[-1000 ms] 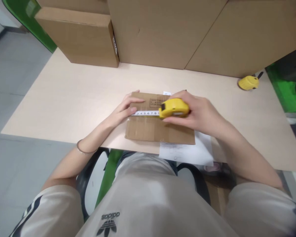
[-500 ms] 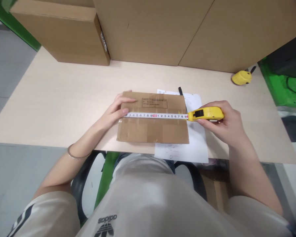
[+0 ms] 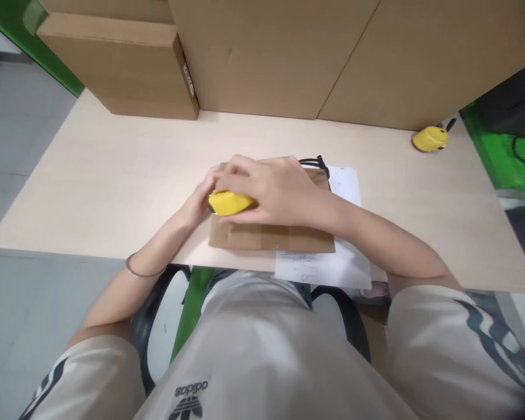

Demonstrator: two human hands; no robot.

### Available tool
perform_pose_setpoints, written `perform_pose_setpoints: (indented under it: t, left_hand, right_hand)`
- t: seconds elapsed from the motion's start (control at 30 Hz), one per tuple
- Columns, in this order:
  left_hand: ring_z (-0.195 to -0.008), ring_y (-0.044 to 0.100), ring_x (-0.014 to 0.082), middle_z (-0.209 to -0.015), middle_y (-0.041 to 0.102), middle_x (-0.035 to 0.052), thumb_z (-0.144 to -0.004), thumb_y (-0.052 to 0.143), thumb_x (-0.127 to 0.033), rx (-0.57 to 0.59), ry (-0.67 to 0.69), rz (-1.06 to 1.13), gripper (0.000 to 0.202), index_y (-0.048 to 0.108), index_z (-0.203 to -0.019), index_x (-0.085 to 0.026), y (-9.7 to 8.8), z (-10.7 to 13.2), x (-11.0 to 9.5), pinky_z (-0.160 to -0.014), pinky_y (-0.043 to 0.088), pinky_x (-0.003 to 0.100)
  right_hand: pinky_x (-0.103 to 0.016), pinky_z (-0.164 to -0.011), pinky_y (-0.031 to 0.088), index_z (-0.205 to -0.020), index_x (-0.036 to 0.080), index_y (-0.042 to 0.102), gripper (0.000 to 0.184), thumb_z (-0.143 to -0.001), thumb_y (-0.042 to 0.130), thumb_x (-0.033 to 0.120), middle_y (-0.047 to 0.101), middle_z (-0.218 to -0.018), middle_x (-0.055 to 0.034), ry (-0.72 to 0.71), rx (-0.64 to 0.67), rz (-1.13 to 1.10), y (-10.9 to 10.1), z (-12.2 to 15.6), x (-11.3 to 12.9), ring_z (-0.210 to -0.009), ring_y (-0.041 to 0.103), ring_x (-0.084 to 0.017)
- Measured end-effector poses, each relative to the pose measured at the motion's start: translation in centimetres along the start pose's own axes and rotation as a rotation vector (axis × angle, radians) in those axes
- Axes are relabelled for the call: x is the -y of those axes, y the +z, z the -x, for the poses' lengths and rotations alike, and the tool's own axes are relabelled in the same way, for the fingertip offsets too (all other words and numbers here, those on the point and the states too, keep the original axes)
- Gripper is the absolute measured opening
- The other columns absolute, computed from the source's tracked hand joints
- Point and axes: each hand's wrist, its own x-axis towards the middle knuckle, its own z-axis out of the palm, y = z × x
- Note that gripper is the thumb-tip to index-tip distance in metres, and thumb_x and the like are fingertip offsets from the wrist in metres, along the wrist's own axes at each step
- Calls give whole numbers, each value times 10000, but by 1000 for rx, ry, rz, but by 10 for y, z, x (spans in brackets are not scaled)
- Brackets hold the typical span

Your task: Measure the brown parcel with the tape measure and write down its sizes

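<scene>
A small brown cardboard box point(image 3: 284, 238) lies flat in front of me, partly on white paper point(image 3: 350, 256). My right hand point(image 3: 271, 189) reaches across its top, closed around a yellow tape measure point(image 3: 231, 203) near the box's left end. No blade shows out of the case. My left hand point(image 3: 196, 204) is at the left end of the box, gripping its edge; its fingertips are partly hidden behind the tape measure and my right hand. A thin black cord point(image 3: 312, 161) shows beyond my right hand, by the box's far right corner.
Tall cardboard boxes point(image 3: 262, 58) line the back of the table point(image 3: 114, 192), with a smaller carton point(image 3: 126, 76) at the back left. A second yellow tape measure point(image 3: 430, 139) rests at the back right. Handwriting marks the paper's near edge.
My right hand has moved left across the box with the tape measure. The blade that stretched over the box top is no longer visible. My left hand stays at the box's left end.
</scene>
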Motion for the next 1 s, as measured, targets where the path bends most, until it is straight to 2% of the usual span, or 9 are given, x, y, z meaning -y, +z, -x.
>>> perform_pose_setpoints:
  t: [0.13, 0.27, 0.3, 0.37, 0.43, 0.53, 0.73, 0.87, 1.0]
  left_hand:
    - [-1455, 557, 369, -1306, 726, 106, -1035, 142, -739, 11, -33, -10, 781, 703, -1209, -225, -3, -2, -19, -1231, 462, 589]
    - [-1661, 226, 392, -1644, 500, 96, -1051, 435, -605, 91, 115, -544, 509, 672, -1334, -255, 3, 21, -67, -1338, 262, 638]
    - [-1656, 239, 397, -1664, 470, 115, -1048, 510, -494, 110, 214, -678, 439, 641, -1382, -241, 10, 31, -81, -1333, 268, 655]
    - [-1582, 409, 373, -1575, 560, 162, -1029, 549, -280, 173, 438, -867, 431, 570, -1450, -191, 32, 52, -103, -1290, 383, 635]
    - [-1443, 577, 379, -1443, 651, 237, -1010, 567, -243, 268, 594, -955, 455, 542, -1431, -70, 55, 69, -114, -1189, 536, 563]
    - [-1288, 699, 374, -1268, 738, 238, -1006, 518, -252, 317, 636, -914, 330, 587, -1262, -56, 75, 79, -107, -1036, 651, 495]
    - [-1269, 715, 358, -1222, 754, 207, -941, 505, -228, 288, 650, -813, 154, 567, -1063, -158, 71, 75, -86, -1021, 652, 476]
    - [-1227, 720, 348, -1231, 747, 186, -963, 516, -278, 328, 721, -902, 348, 605, -1270, -142, 73, 75, -89, -986, 635, 462]
    - [-1177, 721, 315, -1186, 751, 148, -994, 538, -307, 331, 732, -995, 463, 583, -1430, -159, 77, 74, -91, -999, 608, 438]
  right_hand:
    - [-363, -909, 481, -1202, 270, 677, 271, -979, 682, 426, 723, -1238, -9, -106, -20, -322, -16, 6, -10, -1071, 663, -211]
    - [-363, -864, 517, -1130, 246, 611, 315, -916, 708, 455, 692, -1093, -14, -82, -91, -635, -39, 47, -26, -982, 660, -195]
    - [-354, -820, 521, -1105, 246, 598, 325, -890, 725, 453, 682, -1063, -17, -62, -92, -691, -42, 59, -28, -945, 657, -193]
    - [-341, -744, 522, -1076, 253, 583, 327, -840, 752, 403, 673, -1018, -20, -20, -61, -778, -41, 79, -29, -877, 654, -191]
    - [-345, -727, 522, -1059, 264, 574, 339, -776, 758, 293, 683, -990, -18, 16, -9, -782, -34, 94, -26, -838, 657, -195]
    - [-367, -784, 505, -1026, 275, 562, 391, -689, 755, 225, 705, -951, -3, 26, 45, -657, -19, 103, -21, -826, 656, -202]
    - [-323, -709, 447, -888, 260, 533, 475, -670, 881, 500, 689, -824, 22, -13, 11, -612, -5, 91, -25, -728, 617, -171]
    - [-310, -688, 464, -895, 257, 527, 422, -682, 859, 406, 681, -846, 21, -1, 31, -682, -12, 71, -42, -744, 621, -164]
    - [-316, -694, 492, -869, 254, 532, 379, -684, 839, 380, 684, -865, 14, 100, 97, -805, -22, 41, -79, -763, 632, -167]
